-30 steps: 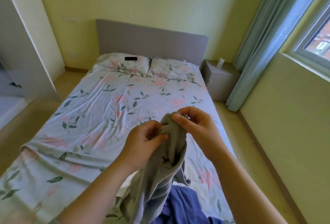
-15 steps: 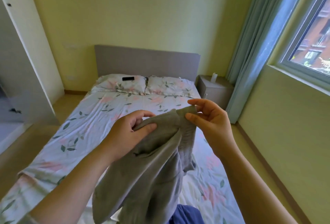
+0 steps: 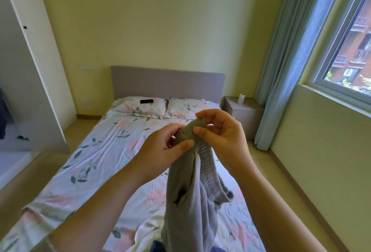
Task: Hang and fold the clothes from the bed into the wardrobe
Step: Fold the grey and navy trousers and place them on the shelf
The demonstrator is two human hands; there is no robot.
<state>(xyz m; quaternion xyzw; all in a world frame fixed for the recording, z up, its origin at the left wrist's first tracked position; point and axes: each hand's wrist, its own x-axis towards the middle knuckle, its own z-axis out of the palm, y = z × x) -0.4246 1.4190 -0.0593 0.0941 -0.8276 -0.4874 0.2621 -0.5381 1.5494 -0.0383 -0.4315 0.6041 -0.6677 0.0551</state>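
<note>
Floral bedding covered the bed under yellow walls, a curtain beside the window. Above it, the left hand and right hand each pinched the grey garment's top edge.

Pale yellow walls, blue curtain, sunlit window, nightstand.

I count two bare hands, one left hand and one right hand. There is one grey ribbed fabric garment, one blue cloth piece and one floral-sheeted bed. There are two floral pillows, a left pillow and a right pillow. There is also one flat black rectangular device, one grey bedside cabinet, one white cylinder, one pale blue curtain and one window.
</note>
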